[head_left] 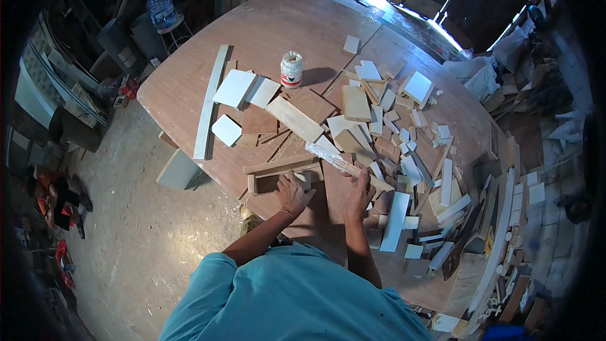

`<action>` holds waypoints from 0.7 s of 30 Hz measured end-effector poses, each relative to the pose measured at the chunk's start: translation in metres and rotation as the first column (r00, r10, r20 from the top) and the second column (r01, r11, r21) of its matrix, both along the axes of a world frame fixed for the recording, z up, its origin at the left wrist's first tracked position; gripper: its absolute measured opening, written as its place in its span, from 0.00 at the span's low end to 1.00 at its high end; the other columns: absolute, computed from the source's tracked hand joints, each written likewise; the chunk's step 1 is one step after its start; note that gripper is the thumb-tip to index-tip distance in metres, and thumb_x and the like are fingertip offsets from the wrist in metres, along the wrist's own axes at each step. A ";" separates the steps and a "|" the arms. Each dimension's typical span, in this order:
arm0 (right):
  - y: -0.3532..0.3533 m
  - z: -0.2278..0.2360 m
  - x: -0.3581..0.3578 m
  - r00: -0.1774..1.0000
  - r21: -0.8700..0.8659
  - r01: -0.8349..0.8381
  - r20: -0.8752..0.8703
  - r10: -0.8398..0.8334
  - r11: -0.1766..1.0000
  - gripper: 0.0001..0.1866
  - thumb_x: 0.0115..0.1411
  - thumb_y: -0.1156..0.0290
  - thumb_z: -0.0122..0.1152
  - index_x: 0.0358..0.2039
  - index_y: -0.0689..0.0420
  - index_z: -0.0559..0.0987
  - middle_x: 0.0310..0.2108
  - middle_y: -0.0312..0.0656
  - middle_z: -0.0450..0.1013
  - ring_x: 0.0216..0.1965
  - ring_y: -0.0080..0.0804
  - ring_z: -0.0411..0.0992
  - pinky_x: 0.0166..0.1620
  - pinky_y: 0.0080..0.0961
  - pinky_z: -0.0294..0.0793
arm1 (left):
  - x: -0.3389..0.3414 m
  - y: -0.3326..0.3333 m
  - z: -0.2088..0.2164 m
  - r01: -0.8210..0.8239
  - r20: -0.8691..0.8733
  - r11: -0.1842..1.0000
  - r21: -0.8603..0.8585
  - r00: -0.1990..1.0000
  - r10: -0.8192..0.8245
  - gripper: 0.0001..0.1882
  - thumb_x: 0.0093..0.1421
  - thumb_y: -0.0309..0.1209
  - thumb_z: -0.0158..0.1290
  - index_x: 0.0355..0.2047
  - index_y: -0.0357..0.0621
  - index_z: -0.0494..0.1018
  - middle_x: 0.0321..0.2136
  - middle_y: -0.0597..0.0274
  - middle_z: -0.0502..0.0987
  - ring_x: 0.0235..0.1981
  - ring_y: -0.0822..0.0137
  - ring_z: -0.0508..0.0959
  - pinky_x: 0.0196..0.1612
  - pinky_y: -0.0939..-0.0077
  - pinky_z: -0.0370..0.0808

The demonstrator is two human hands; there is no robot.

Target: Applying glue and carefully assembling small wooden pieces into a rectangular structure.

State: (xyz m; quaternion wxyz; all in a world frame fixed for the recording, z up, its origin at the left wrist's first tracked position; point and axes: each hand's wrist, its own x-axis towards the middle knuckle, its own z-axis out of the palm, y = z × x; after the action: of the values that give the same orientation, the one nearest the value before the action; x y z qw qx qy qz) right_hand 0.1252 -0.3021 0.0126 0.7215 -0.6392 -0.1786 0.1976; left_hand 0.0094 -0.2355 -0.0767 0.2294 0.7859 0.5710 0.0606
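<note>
My right hand (358,194) grips a narrow wooden stick (380,183) whose far end is thickly coated with white glue (332,158). The coated end points away and to the left, above the table. My left hand (293,194) is closed at the near side of a shallow rectangular wooden box (254,184). A small pale wood block (305,177) shows at its fingertips, inside the box's right part; the fingers partly hide it. Beyond the box stands an uncapped jar (291,70) with a red and white label and whitish contents.
Wood offcuts (356,102) and white-faced pieces (396,221) crowd the table's right half. A long pale strip (212,101) lies at the left, beside white squares (226,130). A handsaw (464,246) lies at the right edge. A water bottle (161,8) stands on a stool off the table.
</note>
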 end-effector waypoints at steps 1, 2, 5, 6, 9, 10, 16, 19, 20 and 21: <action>-0.001 -0.002 -0.001 1.000 -0.006 0.000 -0.008 0.000 1.000 0.20 0.59 0.58 0.38 0.36 0.62 0.73 0.24 0.39 0.72 0.29 0.22 0.66 0.36 0.19 0.59 | -0.002 -0.002 -0.003 0.000 -0.008 1.000 -0.006 1.000 0.000 0.45 0.38 0.49 0.58 0.50 0.35 0.52 0.39 0.45 0.59 0.40 0.51 0.63 0.38 0.54 0.63; 0.000 -0.004 -0.001 1.000 0.000 0.025 -0.007 -0.025 1.000 0.21 0.59 0.58 0.38 0.37 0.62 0.73 0.26 0.39 0.72 0.30 0.22 0.66 0.37 0.19 0.59 | -0.002 -0.002 -0.008 0.007 0.020 1.000 0.021 1.000 -0.008 0.45 0.37 0.48 0.59 0.50 0.35 0.52 0.39 0.45 0.59 0.40 0.51 0.63 0.38 0.54 0.63; -0.001 -0.003 0.000 0.996 -0.008 0.058 -0.066 -0.058 0.998 0.21 0.59 0.58 0.41 0.39 0.64 0.71 0.29 0.40 0.71 0.32 0.22 0.66 0.37 0.18 0.60 | -0.001 -0.002 -0.006 -0.033 0.090 0.996 0.081 0.996 0.026 0.40 0.39 0.46 0.58 0.49 0.40 0.55 0.39 0.47 0.59 0.40 0.50 0.62 0.38 0.56 0.62; -0.002 -0.006 0.004 0.995 0.016 0.054 -0.081 -0.053 0.998 0.20 0.59 0.58 0.41 0.39 0.63 0.72 0.29 0.40 0.72 0.32 0.22 0.67 0.37 0.17 0.61 | -0.001 -0.001 -0.004 -0.001 0.051 0.995 0.099 0.999 -0.004 0.39 0.39 0.45 0.58 0.50 0.44 0.56 0.38 0.47 0.59 0.39 0.51 0.62 0.37 0.57 0.62; 0.000 -0.005 0.005 0.994 0.061 0.050 -0.097 -0.044 0.997 0.20 0.58 0.59 0.41 0.38 0.63 0.72 0.28 0.39 0.72 0.30 0.21 0.68 0.36 0.17 0.61 | -0.003 0.002 0.006 0.094 -0.027 0.989 0.111 0.995 -0.091 0.37 0.41 0.44 0.57 0.51 0.52 0.56 0.36 0.49 0.60 0.38 0.53 0.62 0.36 0.60 0.62; 0.002 -0.001 0.003 0.996 0.105 0.045 -0.085 -0.036 0.993 0.20 0.58 0.59 0.41 0.37 0.63 0.72 0.28 0.39 0.72 0.29 0.21 0.68 0.35 0.16 0.62 | -0.004 0.004 0.007 0.151 -0.053 0.980 0.128 0.988 -0.146 0.36 0.41 0.43 0.57 0.52 0.57 0.56 0.36 0.50 0.60 0.38 0.54 0.62 0.35 0.61 0.62; 0.001 -0.004 0.001 0.996 0.091 0.044 -0.076 -0.037 0.995 0.19 0.59 0.59 0.41 0.37 0.62 0.73 0.26 0.39 0.72 0.28 0.20 0.68 0.34 0.15 0.61 | -0.006 0.010 -0.003 0.285 -0.139 0.936 0.208 0.956 -0.260 0.36 0.40 0.41 0.58 0.52 0.62 0.57 0.38 0.51 0.61 0.42 0.56 0.61 0.38 0.62 0.59; -0.003 -0.006 0.004 0.998 0.055 0.041 -0.052 -0.038 0.998 0.19 0.58 0.59 0.41 0.37 0.61 0.73 0.26 0.39 0.72 0.28 0.19 0.68 0.33 0.15 0.60 | -0.002 0.012 0.001 0.334 -0.169 0.916 0.221 0.938 -0.302 0.34 0.39 0.41 0.58 0.49 0.58 0.59 0.39 0.51 0.61 0.42 0.56 0.62 0.39 0.62 0.59; -0.003 -0.006 0.003 0.998 0.055 0.039 -0.051 -0.036 0.998 0.19 0.58 0.59 0.41 0.37 0.61 0.73 0.26 0.39 0.72 0.28 0.19 0.68 0.33 0.15 0.60 | -0.001 0.012 0.003 0.357 -0.180 0.909 0.215 0.929 -0.322 0.33 0.39 0.41 0.58 0.48 0.55 0.61 0.39 0.51 0.61 0.41 0.57 0.62 0.39 0.62 0.59; -0.004 -0.004 0.003 0.997 0.060 0.050 -0.068 -0.046 0.997 0.19 0.59 0.58 0.41 0.37 0.61 0.73 0.26 0.39 0.72 0.27 0.19 0.67 0.33 0.15 0.59 | 0.000 0.013 -0.002 0.355 -0.179 0.910 0.216 0.930 -0.320 0.33 0.39 0.41 0.58 0.48 0.55 0.61 0.39 0.51 0.61 0.41 0.57 0.62 0.39 0.62 0.59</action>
State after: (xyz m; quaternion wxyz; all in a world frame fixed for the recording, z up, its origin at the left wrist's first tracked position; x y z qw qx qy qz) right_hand 0.1281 -0.3057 0.0082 0.7508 -0.6139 -0.1451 0.1956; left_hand 0.0098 -0.2222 -0.0790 0.0972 0.8973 0.4291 0.0346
